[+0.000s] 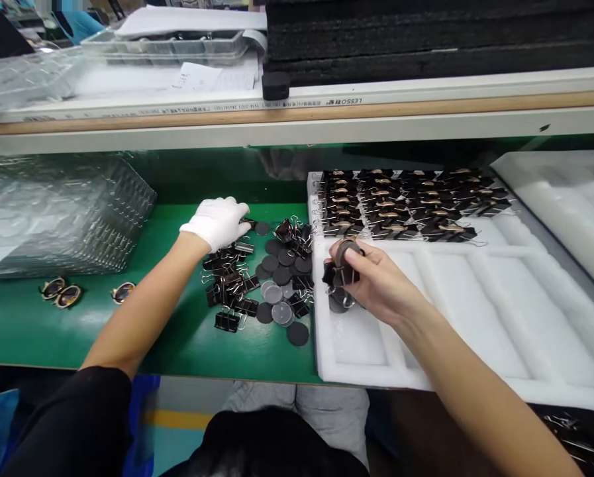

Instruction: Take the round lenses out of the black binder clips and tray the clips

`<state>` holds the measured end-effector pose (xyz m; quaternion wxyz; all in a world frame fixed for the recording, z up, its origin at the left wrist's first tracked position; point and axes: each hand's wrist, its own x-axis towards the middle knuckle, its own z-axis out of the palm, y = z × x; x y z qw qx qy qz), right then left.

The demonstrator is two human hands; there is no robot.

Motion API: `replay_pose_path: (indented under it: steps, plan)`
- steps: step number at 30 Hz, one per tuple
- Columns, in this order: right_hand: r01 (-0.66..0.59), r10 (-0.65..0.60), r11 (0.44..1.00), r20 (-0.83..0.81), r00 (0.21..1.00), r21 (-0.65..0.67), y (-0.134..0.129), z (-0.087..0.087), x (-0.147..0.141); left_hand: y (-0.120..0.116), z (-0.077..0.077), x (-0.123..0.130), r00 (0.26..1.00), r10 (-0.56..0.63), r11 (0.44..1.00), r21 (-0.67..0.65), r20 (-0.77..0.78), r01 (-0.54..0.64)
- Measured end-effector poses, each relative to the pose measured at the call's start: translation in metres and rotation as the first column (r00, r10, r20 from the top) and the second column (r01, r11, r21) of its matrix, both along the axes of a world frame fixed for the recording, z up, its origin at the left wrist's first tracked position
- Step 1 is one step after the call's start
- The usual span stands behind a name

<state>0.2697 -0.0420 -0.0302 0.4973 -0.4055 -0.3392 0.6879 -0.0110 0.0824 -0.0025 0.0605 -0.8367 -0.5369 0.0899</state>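
Observation:
My left hand (216,222), in a white glove, reaches over the far side of a pile of black binder clips (232,281). Its thumb and fingers are bent around something dark that I cannot make out, close to a black disc (262,228). Bare and closed, my right hand (376,275) is over the near left part of a white foam tray (349,374). In its fingers are dark round discs (346,254) together with a black binder clip (332,273). More black discs (281,275) and several clear discs (281,313) lie between the hands.
Rows of clipped black-and-gold pieces (389,215) fill the tray's far part. Stacked clear plastic trays (78,218) stand at left, with gold-rimmed oval pieces (68,296) in front. A shelf edge (297,126) crosses behind. Another foam tray (565,199) is at far right.

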Motion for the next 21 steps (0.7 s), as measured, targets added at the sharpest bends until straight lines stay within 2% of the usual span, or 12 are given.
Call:
replay_pose_path:
  steps: [4,6,8,10,13,15,17,19,21]
  plan:
    - [0.039,-0.036,0.998,0.062,0.997,-0.044,0.0,-0.005,-0.004,0.022,-0.01,-0.002,0.995,-0.063,0.997,-0.057,-0.075,0.059]
    - [0.057,-0.057,0.995,0.005,0.998,-0.079,0.001,-0.006,-0.005,0.021,-0.011,-0.003,0.993,-0.078,0.997,-0.022,-0.092,0.076]
    - [0.026,-0.038,0.995,-0.126,0.991,-0.097,0.002,-0.004,-0.004,0.013,-0.009,-0.003,0.993,-0.098,0.993,0.062,-0.072,0.103]
    - [-0.039,0.015,0.995,-0.262,0.965,-0.088,0.003,-0.001,-0.002,0.001,-0.004,-0.003,0.992,-0.124,0.977,0.175,0.009,0.12]
    - [-0.119,0.097,0.992,-0.334,0.938,-0.045,0.004,0.004,0.002,-0.024,0.006,0.002,0.95,-0.166,0.954,0.286,0.265,0.087]
    - [-0.138,0.121,0.99,-0.332,0.936,-0.027,0.003,0.005,0.004,-0.042,0.01,0.011,0.847,-0.201,0.963,0.256,0.492,0.079]
    - [-0.15,0.145,0.989,-0.281,0.949,0.003,0.001,0.003,0.004,-0.062,0.011,0.023,0.679,-0.195,0.981,0.151,0.708,0.124]
    - [-0.184,0.196,0.979,-0.146,0.97,0.086,-0.003,-0.001,0.002,-0.079,0.008,0.036,0.499,-0.116,0.982,0.024,0.859,0.186]
    - [-0.243,0.247,0.951,0.004,0.969,0.193,-0.008,-0.006,-0.003,-0.092,0.001,0.047,0.383,-0.029,0.972,-0.063,0.923,0.226]
